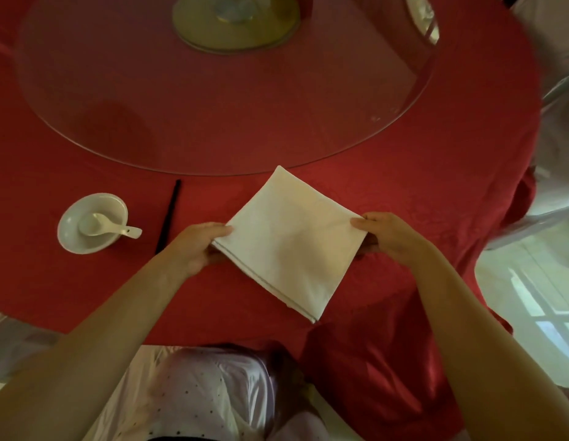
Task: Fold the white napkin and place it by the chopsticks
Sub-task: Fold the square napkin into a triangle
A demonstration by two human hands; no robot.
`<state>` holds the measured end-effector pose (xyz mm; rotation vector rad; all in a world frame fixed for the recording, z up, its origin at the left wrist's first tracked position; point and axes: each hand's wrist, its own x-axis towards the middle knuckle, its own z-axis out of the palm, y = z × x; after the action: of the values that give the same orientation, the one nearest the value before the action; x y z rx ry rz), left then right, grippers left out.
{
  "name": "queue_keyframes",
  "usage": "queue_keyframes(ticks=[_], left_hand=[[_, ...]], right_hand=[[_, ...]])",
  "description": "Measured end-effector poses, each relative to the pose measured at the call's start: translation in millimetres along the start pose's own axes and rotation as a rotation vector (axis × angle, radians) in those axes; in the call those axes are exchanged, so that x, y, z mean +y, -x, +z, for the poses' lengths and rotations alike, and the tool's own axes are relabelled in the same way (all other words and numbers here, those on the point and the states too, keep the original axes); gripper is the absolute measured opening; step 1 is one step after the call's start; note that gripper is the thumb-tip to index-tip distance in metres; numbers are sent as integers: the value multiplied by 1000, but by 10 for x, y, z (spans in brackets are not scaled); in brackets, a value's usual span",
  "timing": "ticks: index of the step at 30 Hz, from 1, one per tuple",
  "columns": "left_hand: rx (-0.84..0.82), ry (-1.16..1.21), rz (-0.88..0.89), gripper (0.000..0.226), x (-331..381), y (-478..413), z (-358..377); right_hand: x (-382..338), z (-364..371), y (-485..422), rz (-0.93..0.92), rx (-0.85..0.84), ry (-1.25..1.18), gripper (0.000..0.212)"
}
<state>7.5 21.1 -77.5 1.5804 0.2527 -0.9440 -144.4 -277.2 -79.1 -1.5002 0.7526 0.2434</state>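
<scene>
napkin (292,240) held by both hands, chopsticks (169,214) and bowl (92,222) left.

Both bare forearms reach forward, the left hand (198,246) and right hand (388,237) each closed in a pinching grip, thumbs on top.

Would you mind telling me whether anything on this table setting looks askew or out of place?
Nothing is spilled or damaged. The white napkin sits turned like a diamond, pinched at opposite corners by the left hand and right hand, and lies well right of the black chopsticks, not beside them yet.
</scene>
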Motion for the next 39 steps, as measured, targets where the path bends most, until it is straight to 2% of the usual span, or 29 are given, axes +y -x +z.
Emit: queue_keyframes(ticks=[4,6,8,10,12,15,20,23,25,29,32,36,39], left_hand=[[-40,634,-26,12,-40,96,195],[-159,751,1,28,-206,189,324],[-248,659,-7,33,-432,319,454],[-260,527,-20,34,-610,427,545],[-276,424,9,39,-725,480,587],[-213,390,36,37,-746,509,666],[-141,323,153,24,-605,509,807],[-167,431,93,27,-555,516,847],[-108,488,5,25,-587,546,862],[20,353,-171,25,-806,633,842],[36,296,-201,27,-854,667,838],[19,373,-208,31,-808,676,890],[-27,370,-210,27,-813,692,953]], right_hand=[[-44,120,45,32,64,-280,19],[-42,205,56,38,78,-362,20],[14,284,67,31,66,-380,25],[111,327,90,40,59,-392,29],[206,348,117,60,66,-416,22],[252,381,139,96,112,-462,11],[81,410,134,101,169,-536,17],[-10,410,147,99,178,-568,18],[-9,416,171,94,184,-518,17],[99,443,228,92,241,-254,23],[165,465,267,141,181,-100,31],[238,513,390,247,10,-288,25],[363,568,474,261,-103,-364,22]])
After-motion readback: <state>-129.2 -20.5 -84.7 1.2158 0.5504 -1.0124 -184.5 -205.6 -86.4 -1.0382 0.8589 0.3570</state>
